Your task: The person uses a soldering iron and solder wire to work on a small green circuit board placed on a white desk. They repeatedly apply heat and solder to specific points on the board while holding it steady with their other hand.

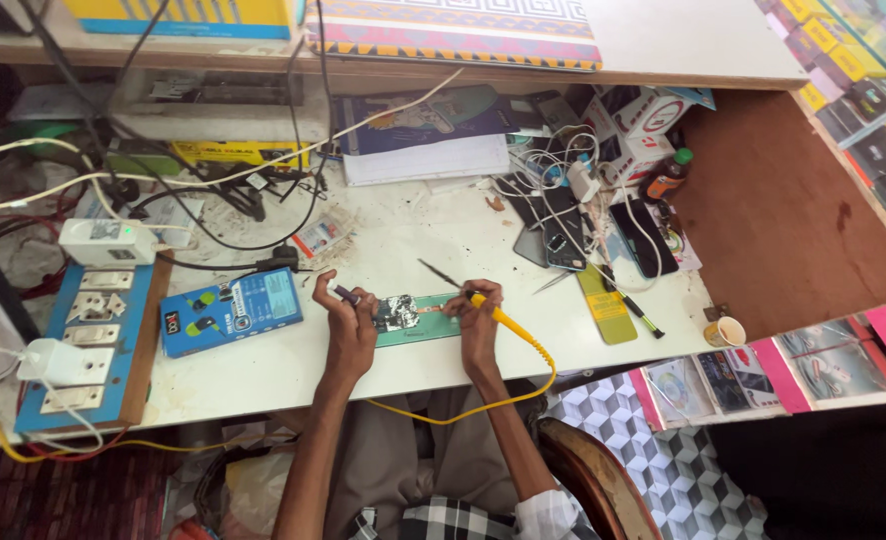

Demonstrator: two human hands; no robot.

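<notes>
Soldering looks to be the step in hand. Near the table's (293, 375) front edge, the right hand (478, 320) has its grip closed around a yellow-handled soldering iron (463, 290), tip angled toward the back-left, its yellow cord (523, 385) looping off the front edge. The left hand (348, 320) pinches a small dark tool (348, 296), grip narrow. Between the hands a phone circuit board (398, 312) lies on a green mat (418, 325). To the left sits a blue meter box (231, 312), then a blue switchboard (88, 345) at the left edge. Farther back, phones (563, 245) and white cables (553, 170) cluster. The next move calls for a steady tip brought precisely down on the board.
</notes>
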